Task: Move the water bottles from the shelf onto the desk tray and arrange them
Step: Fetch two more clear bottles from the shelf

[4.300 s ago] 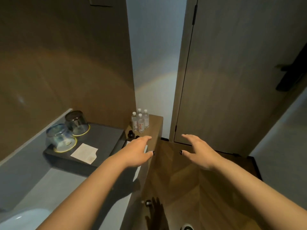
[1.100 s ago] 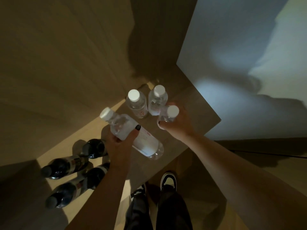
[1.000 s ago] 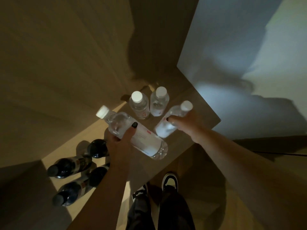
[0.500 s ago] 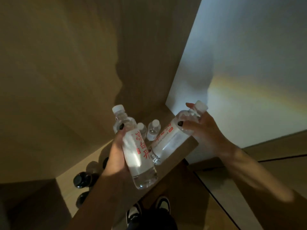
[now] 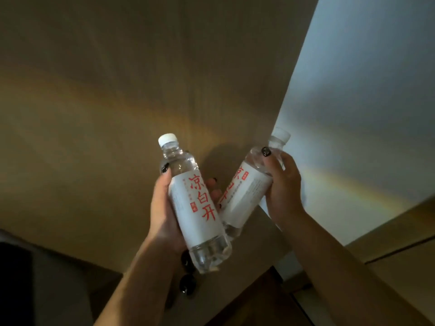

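Water bottles raised, left bottle clasped in left grip, right bottle tilted in right grip

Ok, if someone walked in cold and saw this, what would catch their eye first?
Two water bottles held up mid-frame: the left hand grips the nearer bottle, with big red characters on its white label, and the right hand holds the second bottle, tilted behind it. After that, the dark bottle tops low in the shadow under the left wrist.
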A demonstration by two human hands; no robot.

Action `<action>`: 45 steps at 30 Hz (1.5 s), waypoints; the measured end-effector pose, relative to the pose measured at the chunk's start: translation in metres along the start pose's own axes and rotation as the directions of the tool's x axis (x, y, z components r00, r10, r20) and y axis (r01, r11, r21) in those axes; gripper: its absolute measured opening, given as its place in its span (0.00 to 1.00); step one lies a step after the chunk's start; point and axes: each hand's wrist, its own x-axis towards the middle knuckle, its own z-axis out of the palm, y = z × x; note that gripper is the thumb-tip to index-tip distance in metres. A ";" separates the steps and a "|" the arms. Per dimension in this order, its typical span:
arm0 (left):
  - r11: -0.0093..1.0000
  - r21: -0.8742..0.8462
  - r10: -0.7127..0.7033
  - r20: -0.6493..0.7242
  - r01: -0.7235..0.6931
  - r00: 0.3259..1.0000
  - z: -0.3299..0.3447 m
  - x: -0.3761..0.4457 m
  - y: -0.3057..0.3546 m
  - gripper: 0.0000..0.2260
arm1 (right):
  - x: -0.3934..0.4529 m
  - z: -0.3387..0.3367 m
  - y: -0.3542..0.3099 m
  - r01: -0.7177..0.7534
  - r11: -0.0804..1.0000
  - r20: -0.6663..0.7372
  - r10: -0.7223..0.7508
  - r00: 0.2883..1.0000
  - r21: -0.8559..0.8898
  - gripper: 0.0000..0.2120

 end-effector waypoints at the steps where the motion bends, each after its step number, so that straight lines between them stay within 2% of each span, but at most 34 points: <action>1: 0.999 -0.021 0.029 -0.017 -0.029 0.999 0.005 -0.009 0.007 0.23 | -0.005 0.009 -0.004 -0.028 0.998 0.001 0.028 1.000 0.056 0.25; 5: 0.981 -0.132 0.137 -0.050 -0.143 0.989 0.016 -0.050 0.023 0.22 | -0.020 0.032 -0.022 -0.217 0.943 0.090 0.201 0.976 0.252 0.28; 7: 0.976 -0.133 0.160 -0.085 -0.170 0.983 0.015 -0.071 0.026 0.24 | -0.026 0.037 -0.033 -0.327 0.907 0.181 0.286 0.941 0.266 0.25; 11: 0.970 -0.117 0.201 -0.107 -0.213 0.974 0.017 -0.111 0.026 0.23 | -0.049 0.040 -0.059 -0.573 0.780 0.445 0.432 0.784 0.253 0.25; 13: 0.964 -0.088 0.234 -0.163 -0.250 0.959 0.020 -0.131 0.018 0.23 | -0.065 0.037 -0.069 -0.647 0.746 0.565 0.468 0.680 0.160 0.26; 17: 0.951 -0.066 0.273 -0.281 -0.303 0.920 0.029 -0.170 -0.003 0.24 | -0.100 0.029 -0.080 -0.653 0.757 0.694 0.452 0.561 0.035 0.27; 20: 0.947 -0.039 0.293 -0.303 -0.318 0.907 0.032 -0.198 -0.016 0.23 | -0.126 0.027 -0.087 -0.671 0.741 0.766 0.431 0.477 0.001 0.27; 25: 0.949 0.049 0.310 -0.324 -0.312 0.894 0.031 -0.242 -0.022 0.21 | -0.164 0.021 -0.087 -0.705 0.709 0.803 0.438 0.404 -0.032 0.28; 29: 0.945 0.069 0.323 -0.354 -0.320 0.878 0.019 -0.268 -0.022 0.22 | -0.190 0.027 -0.073 -0.775 0.632 0.800 0.474 0.367 -0.020 0.27; 32: 0.947 0.110 0.320 -0.389 -0.301 0.864 0.008 -0.284 -0.018 0.23 | -0.211 0.040 -0.067 -0.786 0.618 0.800 0.489 0.348 -0.035 0.27; 37: 0.956 0.158 0.291 -0.433 -0.245 0.853 -0.034 -0.330 -0.005 0.26 | -0.258 0.071 -0.048 -0.819 0.572 0.794 0.515 0.322 -0.038 0.27; 41: 0.957 0.168 0.290 -0.492 -0.237 0.821 -0.074 -0.386 0.013 0.27 | -0.317 0.105 -0.026 -0.872 0.490 0.801 0.523 0.291 -0.002 0.25; 45: 0.959 0.135 0.282 -0.530 -0.249 0.799 -0.113 -0.446 0.032 0.24 | -0.377 0.142 -0.005 -0.876 0.482 0.809 0.528 0.257 -0.036 0.23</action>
